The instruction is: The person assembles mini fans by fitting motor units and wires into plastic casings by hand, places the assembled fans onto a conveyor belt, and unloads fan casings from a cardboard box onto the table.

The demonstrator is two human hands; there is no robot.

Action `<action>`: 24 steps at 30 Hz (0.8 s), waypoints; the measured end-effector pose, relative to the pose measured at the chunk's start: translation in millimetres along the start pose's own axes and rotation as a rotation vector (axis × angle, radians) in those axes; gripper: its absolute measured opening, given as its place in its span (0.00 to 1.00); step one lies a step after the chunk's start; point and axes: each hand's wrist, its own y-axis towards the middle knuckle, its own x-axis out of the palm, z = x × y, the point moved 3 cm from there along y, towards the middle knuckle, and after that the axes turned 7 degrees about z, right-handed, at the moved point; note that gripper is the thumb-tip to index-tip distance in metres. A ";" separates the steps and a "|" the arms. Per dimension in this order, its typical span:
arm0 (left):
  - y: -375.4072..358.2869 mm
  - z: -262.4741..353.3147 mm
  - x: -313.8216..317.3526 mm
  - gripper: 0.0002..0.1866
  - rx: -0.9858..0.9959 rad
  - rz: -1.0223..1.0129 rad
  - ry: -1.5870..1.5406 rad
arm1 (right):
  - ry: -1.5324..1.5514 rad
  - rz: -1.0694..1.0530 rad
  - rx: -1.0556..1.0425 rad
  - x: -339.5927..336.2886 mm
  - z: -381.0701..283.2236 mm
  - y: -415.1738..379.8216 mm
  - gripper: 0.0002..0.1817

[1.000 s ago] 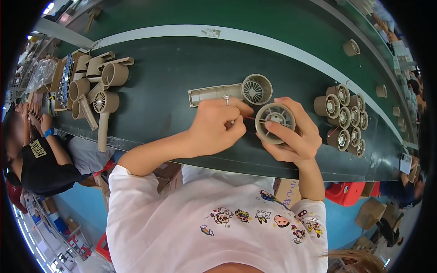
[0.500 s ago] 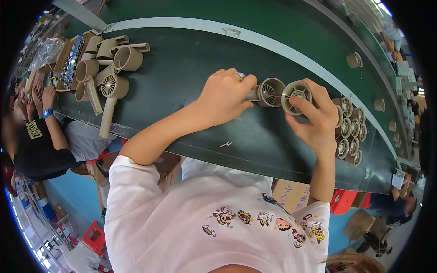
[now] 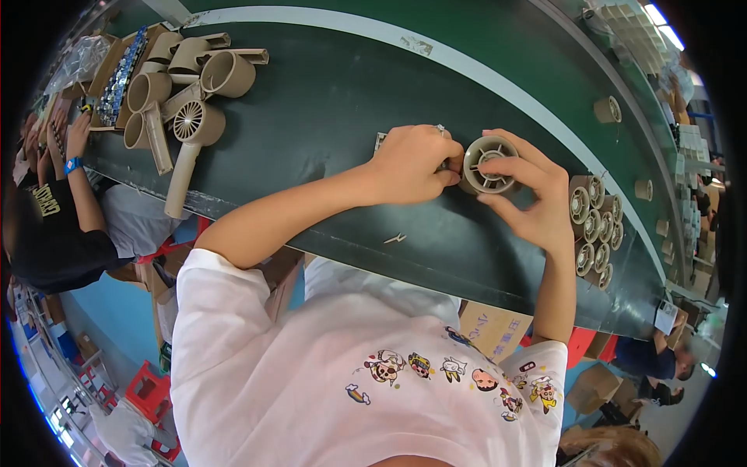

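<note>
In my right hand [image 3: 537,191] is a beige round fan part with spokes [image 3: 492,144], its fingers curled round the rim and one finger over the spoked face. My left hand [image 3: 416,163] is closed round the handle of a beige handheld fan housing [image 3: 380,142]; a bit of the handle sticks out beyond the knuckles. The round part covers the housing's cup in this view, so most of the cup is hidden. Between my forearms, near the table edge, lie small beige slivers [image 3: 395,238].
More fan housings [image 3: 198,123] are heaped at left beside a box of small blue parts [image 3: 123,82]. Several round fan parts [image 3: 591,226] stand grouped at right. Beyond a white strip [image 3: 311,15], a green belt [image 3: 498,31] carries others. A co-worker's hands [image 3: 66,136] are at far left.
The round part in my right hand has come left onto the housing's cup, closing the gap where a red wire showed. My left hand has moved slightly right. The whole view has shifted a little.
</note>
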 end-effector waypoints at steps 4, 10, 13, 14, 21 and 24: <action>0.9 -1.4 4.9 0.07 0.011 -0.018 0.033 | 0.402 -0.010 0.067 -7.3 20.6 -9.9 0.18; -0.5 2.3 7.2 0.07 0.044 0.036 -0.006 | 0.352 0.512 -0.059 32.5 26.2 -44.1 0.14; -1.4 2.0 8.0 0.07 0.061 0.059 0.018 | 0.649 0.607 0.152 37.9 35.8 -49.2 0.14; -0.5 -0.3 8.7 0.06 0.034 0.048 0.001 | 0.714 0.558 0.187 37.3 42.1 -49.9 0.15; -6.0 0.3 16.3 0.05 0.149 0.103 0.072 | 0.627 0.431 0.042 27.6 59.6 -55.9 0.14; -6.1 0.8 17.6 0.05 0.245 0.151 0.126 | 0.552 0.355 -0.049 22.1 64.0 -56.1 0.13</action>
